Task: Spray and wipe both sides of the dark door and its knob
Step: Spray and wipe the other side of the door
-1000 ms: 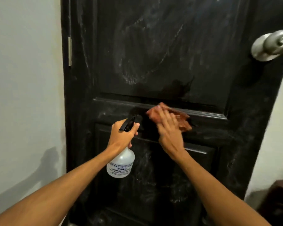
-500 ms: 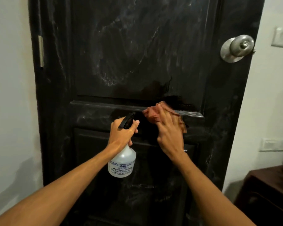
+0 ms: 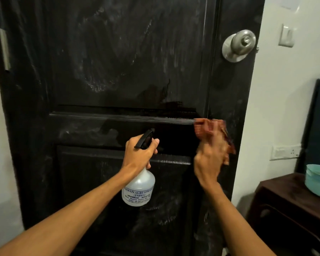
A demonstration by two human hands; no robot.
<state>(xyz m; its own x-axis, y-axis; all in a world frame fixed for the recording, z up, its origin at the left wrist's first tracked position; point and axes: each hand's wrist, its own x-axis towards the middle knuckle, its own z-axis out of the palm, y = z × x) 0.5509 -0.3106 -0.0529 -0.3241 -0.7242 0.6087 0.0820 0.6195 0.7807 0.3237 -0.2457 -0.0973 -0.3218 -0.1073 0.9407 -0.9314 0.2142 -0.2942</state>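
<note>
Wiping step on dark panelled door (image 3: pixel 118 61): right hand (image 3: pixel 210 156) pressed reddish cloth (image 3: pixel 211 126) at mid-rail's right end, left hand (image 3: pixel 139 154) gripped spray bottle (image 3: pixel 139 189); steel knob (image 3: pixel 238 45) judged next.

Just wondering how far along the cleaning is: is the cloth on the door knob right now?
No, the cloth under the right hand is pressed on the door well below the knob.

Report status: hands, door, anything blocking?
Left hand grips spray bottle. Right hand presses cloth on door. Knob untouched. Nothing blocking.
</note>
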